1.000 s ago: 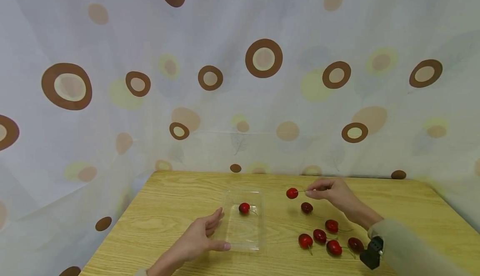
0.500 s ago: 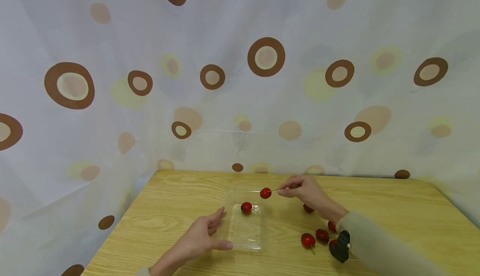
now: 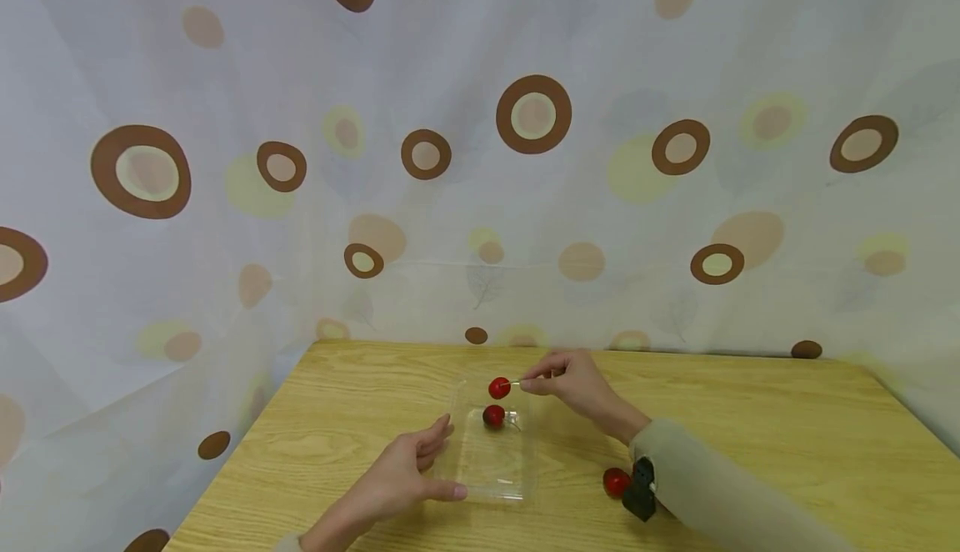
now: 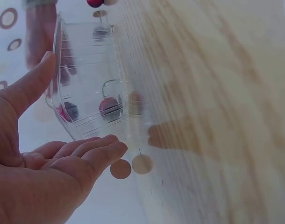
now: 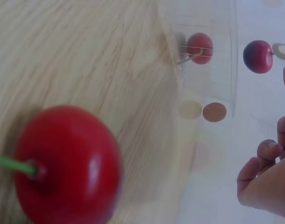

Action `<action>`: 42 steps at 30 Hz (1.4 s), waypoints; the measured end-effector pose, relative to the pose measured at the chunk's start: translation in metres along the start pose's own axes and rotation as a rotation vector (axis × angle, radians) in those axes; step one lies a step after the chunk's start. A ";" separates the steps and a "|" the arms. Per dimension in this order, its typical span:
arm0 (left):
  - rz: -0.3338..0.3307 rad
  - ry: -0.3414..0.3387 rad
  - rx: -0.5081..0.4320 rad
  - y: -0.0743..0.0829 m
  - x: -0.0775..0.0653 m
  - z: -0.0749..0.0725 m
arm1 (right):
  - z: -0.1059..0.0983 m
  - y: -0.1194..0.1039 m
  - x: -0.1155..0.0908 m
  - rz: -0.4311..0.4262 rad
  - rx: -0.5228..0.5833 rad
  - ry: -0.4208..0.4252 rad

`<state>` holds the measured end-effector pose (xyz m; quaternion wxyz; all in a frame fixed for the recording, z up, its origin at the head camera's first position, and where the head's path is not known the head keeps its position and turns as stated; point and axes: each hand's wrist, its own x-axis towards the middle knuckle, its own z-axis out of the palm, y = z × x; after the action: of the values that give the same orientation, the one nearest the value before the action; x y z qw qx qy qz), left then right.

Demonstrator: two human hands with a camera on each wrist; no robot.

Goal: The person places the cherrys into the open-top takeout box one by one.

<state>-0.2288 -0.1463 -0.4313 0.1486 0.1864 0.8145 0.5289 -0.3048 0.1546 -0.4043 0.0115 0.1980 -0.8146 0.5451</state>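
Observation:
My right hand [image 3: 573, 385] pinches a red cherry [image 3: 499, 388] by its stem. The cherry hangs over the far part of a clear plastic box [image 3: 487, 469]; the right wrist view shows the held cherry [image 5: 258, 57] above the rim. Inside the box lies a darker red cherry [image 3: 493, 417] with its stem. My left hand [image 3: 401, 469] is at the box's left side, thumb and fingers extended and spread apart. In the left wrist view the thumb of the left hand [image 4: 53, 158] meets the box's rim and the fingertips lie close to its lower wall.
On the wooden table [image 3: 337, 402], right of the box, a cherry [image 3: 617, 482] shows beside the black band [image 3: 640, 492] on my right wrist. My right sleeve [image 3: 720, 485] covers the area behind it. A patterned curtain [image 3: 600, 302] hangs along the table's back.
My right hand has carried the cherry leftward from the loose cherries to over the box. Its sleeve now hides most of those cherries. The left hand has stayed beside the box.

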 end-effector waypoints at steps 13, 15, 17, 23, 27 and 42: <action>0.006 -0.008 -0.005 0.000 0.001 -0.003 | 0.019 0.000 0.014 -0.011 -0.053 0.004; 0.005 -0.012 -0.006 0.000 0.002 -0.003 | 0.021 0.001 0.017 -0.008 -0.059 0.010; 0.003 -0.013 -0.006 0.001 0.002 -0.004 | 0.023 0.002 0.018 -0.006 -0.062 0.019; 0.006 -0.006 -0.004 0.002 0.001 -0.003 | 0.031 0.003 0.021 0.006 -0.080 0.027; 0.003 -0.001 0.001 0.002 0.000 -0.002 | 0.035 0.002 0.023 0.013 -0.093 0.027; 0.002 -0.017 -0.015 0.000 -0.001 -0.002 | 0.048 0.007 0.031 0.016 -0.181 0.033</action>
<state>-0.2290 -0.1485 -0.4302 0.1566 0.1907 0.8089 0.5336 -0.3260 0.1049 -0.4227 0.0385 0.1803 -0.8619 0.4724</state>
